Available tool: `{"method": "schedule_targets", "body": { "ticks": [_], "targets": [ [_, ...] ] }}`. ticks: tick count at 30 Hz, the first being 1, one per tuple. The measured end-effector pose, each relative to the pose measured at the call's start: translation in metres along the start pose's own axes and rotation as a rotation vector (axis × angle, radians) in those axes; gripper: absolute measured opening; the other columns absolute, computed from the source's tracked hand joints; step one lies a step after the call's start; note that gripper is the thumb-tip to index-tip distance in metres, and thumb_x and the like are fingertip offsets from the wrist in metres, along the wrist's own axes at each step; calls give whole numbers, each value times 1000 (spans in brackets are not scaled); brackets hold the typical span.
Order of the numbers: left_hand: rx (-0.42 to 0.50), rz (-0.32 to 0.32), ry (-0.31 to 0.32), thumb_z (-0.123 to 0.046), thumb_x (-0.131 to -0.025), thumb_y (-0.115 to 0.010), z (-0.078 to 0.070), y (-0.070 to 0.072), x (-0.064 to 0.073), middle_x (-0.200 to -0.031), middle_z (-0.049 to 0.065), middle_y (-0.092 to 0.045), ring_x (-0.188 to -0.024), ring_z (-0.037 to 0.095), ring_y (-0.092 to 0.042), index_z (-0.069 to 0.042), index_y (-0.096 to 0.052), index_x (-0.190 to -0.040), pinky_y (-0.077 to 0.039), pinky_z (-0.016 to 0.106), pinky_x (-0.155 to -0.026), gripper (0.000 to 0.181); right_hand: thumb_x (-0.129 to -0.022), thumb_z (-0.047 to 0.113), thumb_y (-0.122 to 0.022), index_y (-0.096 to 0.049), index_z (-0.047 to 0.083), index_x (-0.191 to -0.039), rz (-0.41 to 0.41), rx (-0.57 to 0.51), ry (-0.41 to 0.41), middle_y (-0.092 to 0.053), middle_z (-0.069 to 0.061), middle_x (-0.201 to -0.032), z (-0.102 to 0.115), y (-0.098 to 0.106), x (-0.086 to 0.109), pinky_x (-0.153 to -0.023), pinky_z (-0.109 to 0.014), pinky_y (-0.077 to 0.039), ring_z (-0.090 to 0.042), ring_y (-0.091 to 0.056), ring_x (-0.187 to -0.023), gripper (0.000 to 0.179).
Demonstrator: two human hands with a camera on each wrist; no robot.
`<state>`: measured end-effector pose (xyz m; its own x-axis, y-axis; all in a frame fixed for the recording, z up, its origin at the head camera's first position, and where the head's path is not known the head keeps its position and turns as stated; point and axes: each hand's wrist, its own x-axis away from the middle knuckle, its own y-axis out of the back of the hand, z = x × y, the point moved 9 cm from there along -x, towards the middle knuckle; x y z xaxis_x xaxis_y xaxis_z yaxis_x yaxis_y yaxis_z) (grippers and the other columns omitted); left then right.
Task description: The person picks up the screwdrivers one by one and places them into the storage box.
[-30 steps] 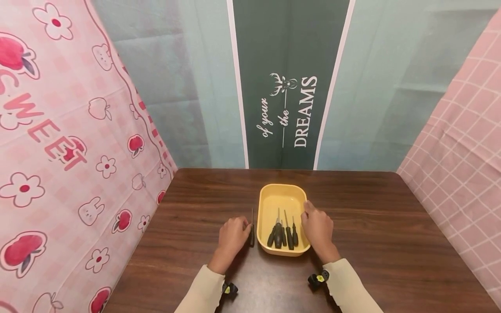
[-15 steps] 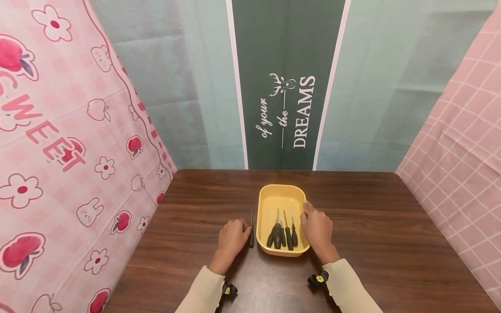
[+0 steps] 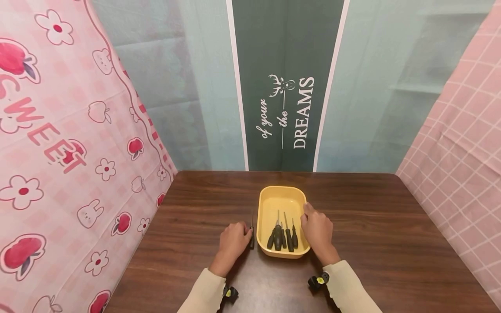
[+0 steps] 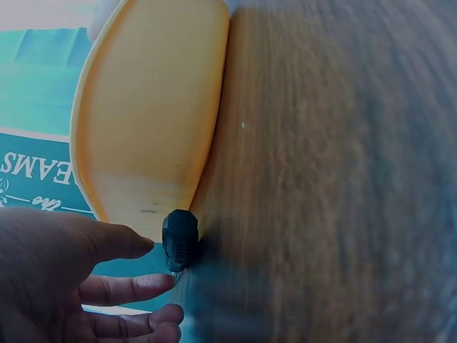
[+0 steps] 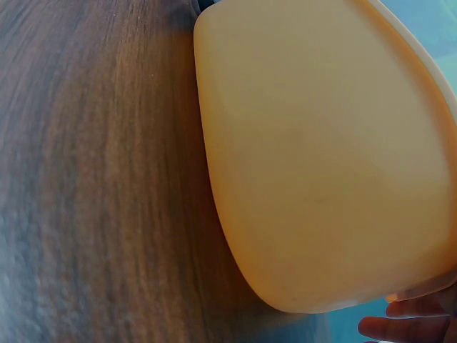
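A black-handled screwdriver [image 3: 252, 237] lies on the table just left of a yellow plastic box, its thin shaft pointing away from me. My left hand [image 3: 233, 240] is beside it. In the left wrist view, the thumb and spread fingers [image 4: 132, 287] are right at the screwdriver's handle [image 4: 180, 239], with a small gap at the thumb tip. On the other side, my right hand [image 3: 318, 228] holds the right rim of the yellow box [image 3: 279, 189]. Only a few of its fingers [image 5: 410, 329] show in the right wrist view, at the box's corner.
Several black screwdrivers [image 3: 278, 238] lie in the near half of the box, handles toward me. Brown wooden tabletop [image 3: 203, 200] surrounds the box. A green cloth [image 3: 289, 52] hangs behind, with pink patterned cloths [image 3: 58, 143] at the sides.
My left hand has shifted very slightly, its thumb a little nearer to me along the screwdriver. The right hand and box have stayed put.
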<state>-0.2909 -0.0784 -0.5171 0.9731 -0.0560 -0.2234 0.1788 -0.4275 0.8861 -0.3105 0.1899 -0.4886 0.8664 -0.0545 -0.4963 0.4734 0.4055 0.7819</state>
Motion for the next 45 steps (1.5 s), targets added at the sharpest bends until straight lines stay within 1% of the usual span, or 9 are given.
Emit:
{"method": "schedule_targets", "body": {
  "ticks": [8, 13, 18, 23, 29, 34, 39, 41, 45],
  "targets": [
    [-13, -5, -11, -34, -89, -77, -2, -2, 1, -61, -7, -56, -54, 17, -57, -21, -56, -66, -43, 34, -47, 33, -88, 6, -64, -72, 4, -110, -18, 1, 8, -63, -17, -68, 0, 2, 0, -42, -48, -40, -27, -45, -45, 23],
    [-25, -2, -12, -36, -88, -77, -3, -3, 1, -63, -6, -59, -57, 19, -60, -22, -58, -66, -45, 36, -48, 32, -89, 5, -64, -73, 4, -115, -12, 4, 3, -72, -20, -87, -1, 2, 0, -43, -49, -42, -27, -46, -46, 28],
    [-47, 22, -5, -40, -89, -76, -3, -5, -1, -60, -8, -53, -55, 16, -56, -22, -55, -64, -44, 35, -48, 37, -90, 6, -64, -73, 3, -120, -1, -5, -1, -74, -19, -108, 0, 3, 0, -45, -51, -44, -29, -51, -49, 31],
    [-80, 29, -4, -42, -89, -75, -4, -7, -3, -57, -8, -48, -53, 14, -52, -22, -50, -62, -41, 34, -47, 42, -89, 5, -64, -73, 3, -120, -5, -14, -4, -73, -18, -113, -1, 2, 0, -46, -53, -45, -32, -55, -51, 33],
    [-107, 20, -7, -42, -88, -76, -5, -6, -3, -57, -5, -49, -54, 19, -57, -20, -49, -63, -43, 37, -47, 43, -89, 5, -64, -74, 3, -122, -21, -12, 5, -72, -16, -120, 0, 2, -1, -45, -51, -46, -32, -57, -52, 35],
    [-123, 33, -4, -40, -88, -76, -4, -8, -2, -59, -2, -51, -57, 22, -60, -19, -49, -65, -44, 38, -48, 41, -88, 6, -64, -73, 3, -121, -20, -14, 3, -73, -19, -113, 0, 2, 0, -44, -50, -44, -29, -52, -48, 35],
    [-139, 46, -5, -38, -87, -77, -4, -10, -2, -60, 0, -53, -59, 24, -62, -18, -47, -65, -45, 39, -48, 42, -89, 7, -62, -73, 4, -116, -12, -5, 0, -71, -20, -81, 0, 1, 1, -43, -49, -42, -26, -46, -46, 29],
    [-142, 54, -4, -37, -87, -78, -4, -11, -2, -60, 1, -54, -60, 25, -63, -18, -47, -65, -45, 40, -48, 42, -89, 7, -62, -73, 3, -115, -13, -1, 3, -68, -19, -75, 0, 2, 1, -42, -49, -40, -26, -44, -44, 29],
    [-144, 71, -7, -37, -86, -78, -5, -11, -3, -62, 3, -56, -62, 27, -64, -18, -48, -65, -47, 42, -50, 41, -89, 6, -62, -73, 3, -118, -16, 0, 7, -71, -20, -81, 1, 3, 0, -41, -47, -40, -24, -42, -44, 31]
  ]
}}
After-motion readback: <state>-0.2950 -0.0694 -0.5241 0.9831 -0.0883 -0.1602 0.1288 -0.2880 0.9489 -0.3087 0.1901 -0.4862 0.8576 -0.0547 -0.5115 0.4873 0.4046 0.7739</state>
